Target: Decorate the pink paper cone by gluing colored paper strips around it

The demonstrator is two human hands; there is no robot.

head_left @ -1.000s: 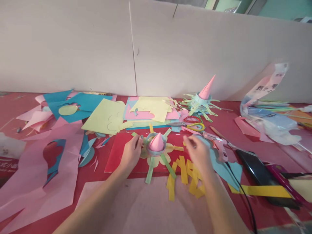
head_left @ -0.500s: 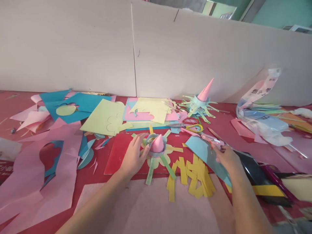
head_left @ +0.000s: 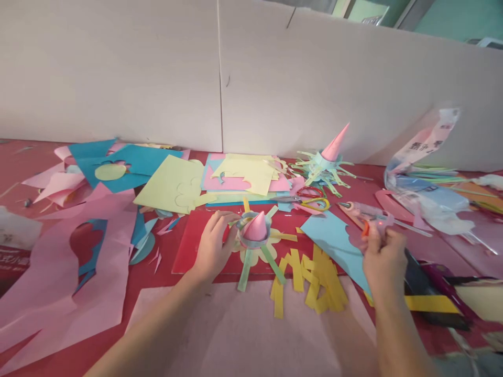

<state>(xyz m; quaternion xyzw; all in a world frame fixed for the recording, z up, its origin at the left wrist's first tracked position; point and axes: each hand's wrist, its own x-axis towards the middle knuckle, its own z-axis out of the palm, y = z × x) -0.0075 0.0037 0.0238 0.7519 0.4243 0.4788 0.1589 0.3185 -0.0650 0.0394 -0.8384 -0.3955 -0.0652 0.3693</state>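
My left hand (head_left: 215,242) curls around the left side of a small paper craft, a blue-grey ring with a pink cone (head_left: 256,228) standing in it. Green and yellow paper strips stick out around its base, above a pale yellow flower-shaped paper (head_left: 255,256). To the right, my right hand (head_left: 384,264) is closed around the handle of a pink hot glue gun (head_left: 363,211), its nozzle pointing left and a glue stick out of its back. Loose yellow paper strips (head_left: 332,285) lie in a pile between the two hands.
A similar paper piece with a pink cone (head_left: 336,144) stands behind, near the white partition (head_left: 137,78). Scissors (head_left: 314,203) lie in front of it. Pink paper offcuts (head_left: 106,309) spread over the left side. A plastic bag (head_left: 428,199) sits at the right.
My right hand has lifted the glue gun off the table area and moved it right, with a firmer grip around the handle. My left hand stays at the paper craft.
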